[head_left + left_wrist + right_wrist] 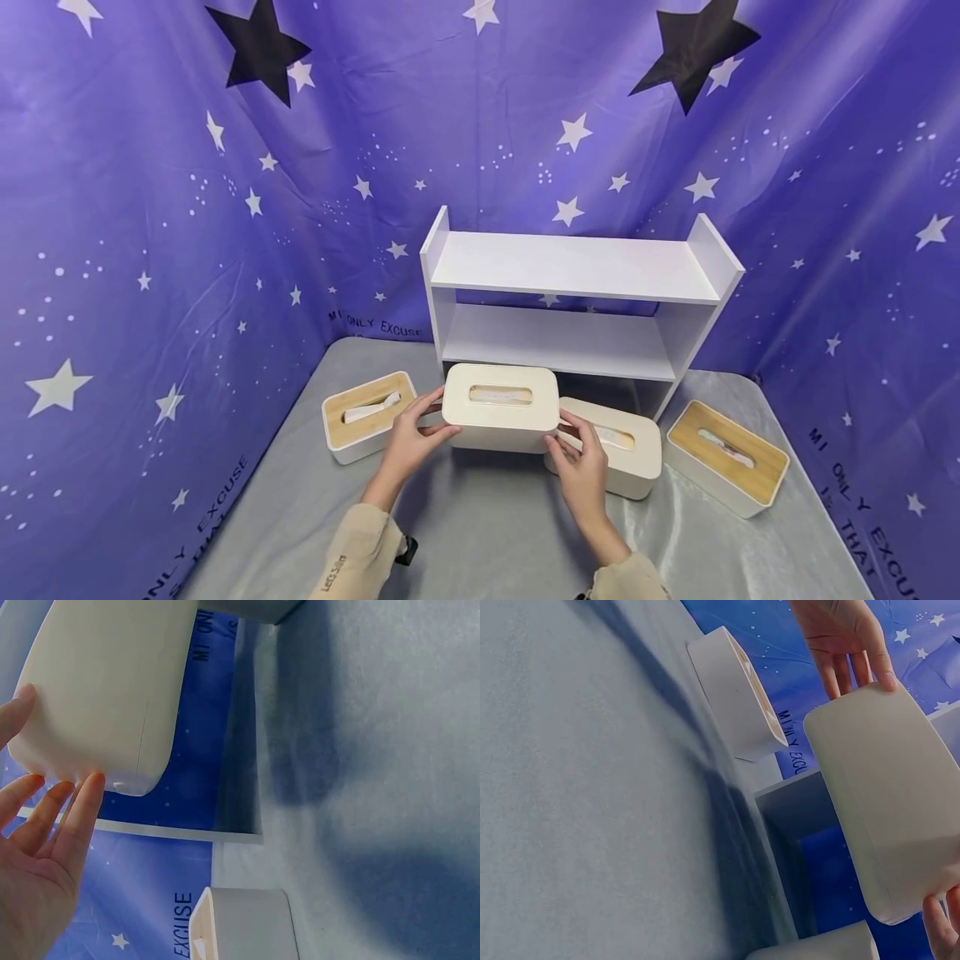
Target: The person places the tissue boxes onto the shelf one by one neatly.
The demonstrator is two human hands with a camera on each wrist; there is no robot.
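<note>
Both hands hold a cream tissue box by its two ends, raised off the table in front of the shelf. Its lid has an oval slot with white tissue inside. My left hand pinches the left end, thumb on the front and fingers on the end, as the left wrist view shows with the hand and the box's smooth side. At the opposite end, my right hand grips the corner; its fingertips show at the box's lower end in the right wrist view.
A white three-level shelf stands at the back. Behind my right hand lies a second cream tissue box. White tissue boxes with wooden lids sit at the left and right on the grey cloth. Purple starry curtains surround the table.
</note>
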